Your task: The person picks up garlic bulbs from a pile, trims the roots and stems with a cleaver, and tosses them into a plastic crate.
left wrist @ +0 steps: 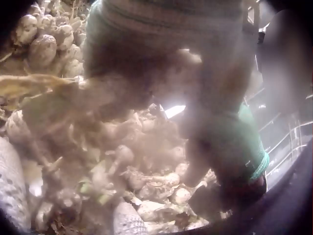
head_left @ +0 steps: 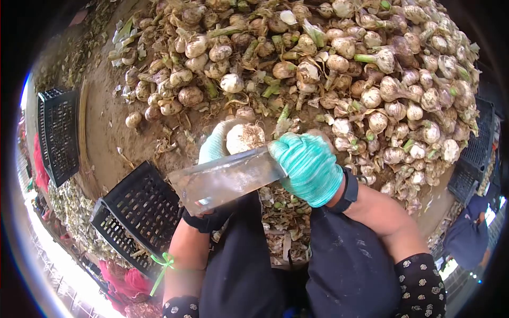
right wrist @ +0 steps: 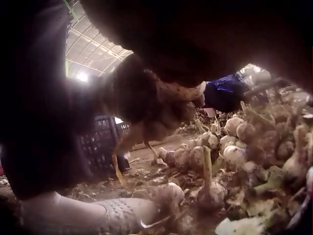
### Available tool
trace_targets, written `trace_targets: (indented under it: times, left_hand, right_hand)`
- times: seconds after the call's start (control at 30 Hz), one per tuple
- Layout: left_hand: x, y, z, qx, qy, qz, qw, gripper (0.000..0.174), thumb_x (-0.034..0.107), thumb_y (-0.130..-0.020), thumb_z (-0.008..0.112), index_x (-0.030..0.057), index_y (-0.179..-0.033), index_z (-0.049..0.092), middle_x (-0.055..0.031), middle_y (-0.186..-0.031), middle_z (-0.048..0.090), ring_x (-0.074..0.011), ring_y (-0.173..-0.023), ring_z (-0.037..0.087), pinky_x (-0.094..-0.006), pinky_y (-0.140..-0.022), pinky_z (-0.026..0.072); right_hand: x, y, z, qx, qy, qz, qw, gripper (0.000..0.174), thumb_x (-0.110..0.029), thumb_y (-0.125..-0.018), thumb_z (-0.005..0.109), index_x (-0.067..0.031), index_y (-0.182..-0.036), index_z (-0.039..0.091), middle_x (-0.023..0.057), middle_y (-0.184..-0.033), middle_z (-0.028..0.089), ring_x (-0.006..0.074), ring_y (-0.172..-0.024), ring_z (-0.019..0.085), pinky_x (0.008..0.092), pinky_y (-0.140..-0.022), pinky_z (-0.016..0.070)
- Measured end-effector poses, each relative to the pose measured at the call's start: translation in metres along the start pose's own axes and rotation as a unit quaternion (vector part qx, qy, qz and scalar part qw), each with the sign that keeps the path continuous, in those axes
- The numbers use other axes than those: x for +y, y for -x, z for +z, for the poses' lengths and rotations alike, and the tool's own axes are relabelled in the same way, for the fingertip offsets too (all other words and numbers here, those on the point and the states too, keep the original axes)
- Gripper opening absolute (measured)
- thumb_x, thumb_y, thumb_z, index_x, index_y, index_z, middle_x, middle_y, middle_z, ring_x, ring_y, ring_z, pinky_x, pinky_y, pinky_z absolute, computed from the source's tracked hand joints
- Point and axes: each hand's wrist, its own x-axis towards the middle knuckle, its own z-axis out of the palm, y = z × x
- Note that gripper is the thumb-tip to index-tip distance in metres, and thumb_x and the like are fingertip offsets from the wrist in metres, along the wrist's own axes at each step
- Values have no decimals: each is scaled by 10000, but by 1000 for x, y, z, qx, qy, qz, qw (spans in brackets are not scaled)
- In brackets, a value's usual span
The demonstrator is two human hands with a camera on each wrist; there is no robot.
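At far left a black perforated plastic crate (head_left: 59, 135) stands against the dim edge of the head view, and a second black slatted crate (head_left: 144, 204) leans near the left forearm, its lower part hard to make out. The left hand (head_left: 213, 144), in a pale green knit glove, reaches forward, its wrist and palm hidden behind the blade; its fingers curl round a whitish round garlic bulb (head_left: 244, 139), though their tips are mostly out of sight. The bulb sits just beyond the blade, brown root tuft facing upward and a little right; its stem side is hidden. The wide grey metal blade (head_left: 228, 177) slants, its long axis running from the right fist leftward and slightly back toward the person. The right hand (head_left: 307, 167), in a mint-green striped glove, bends inward, fingers closed round the covered handle. Beyond spreads a heap of soil-stained garlic (head_left: 371, 97). Both wrist views are blurred or dark.
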Motion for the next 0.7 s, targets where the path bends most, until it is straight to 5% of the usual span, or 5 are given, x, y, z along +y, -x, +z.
trace_targets:
  times: [0.2, 0.33, 0.4, 0.47, 0.7]
  left_hand:
    - [0, 11, 7, -1, -101, 3, 995, 589, 186, -581, 732, -8, -1075, 475, -123, -986, 555, -159, -922, 535, -302, -842, 421]
    - [31, 21, 27, -155, -126, 98, 975, 611, 224, -479, 758, 19, -1009, 534, -62, -876, 599, -140, -809, 568, -271, -797, 435]
    - [14, 18, 36, -46, 248, -117, 960, 608, 209, -483, 762, 24, -1015, 531, -85, -869, 591, -167, -810, 564, -286, -789, 436]
    - [0, 8, 24, -18, -32, -28, 999, 664, 183, -496, 794, 0, -1061, 496, -76, -994, 546, -170, -911, 520, -296, -827, 422]
    - [-6, 8, 30, -32, 28, -13, 999, 621, 128, -590, 748, 6, -1127, 461, -77, -1063, 508, -173, -972, 496, -295, -873, 401]
  right_hand:
    - [17, 6, 9, 44, -41, -35, 998, 243, -128, -603, 584, -58, -828, 524, 83, -712, 498, 238, -620, 540, 342, -550, 431]
    - [72, 12, 33, -22, -48, 280, 959, 219, -68, -643, 625, -11, -849, 577, 100, -688, 572, 262, -626, 570, 339, -579, 456]
    - [66, 21, 17, 101, -241, 400, 879, 165, -97, -738, 612, 17, -851, 576, 105, -721, 615, 181, -639, 595, 281, -607, 482]
    - [50, 19, 0, 120, -401, 437, 796, 182, -122, -734, 646, 13, -844, 590, 54, -711, 609, 99, -623, 553, 253, -597, 468]
    - [28, 24, -8, 49, -119, 104, 986, 264, -118, -601, 609, -48, -851, 563, 89, -719, 549, 259, -625, 569, 335, -533, 450]
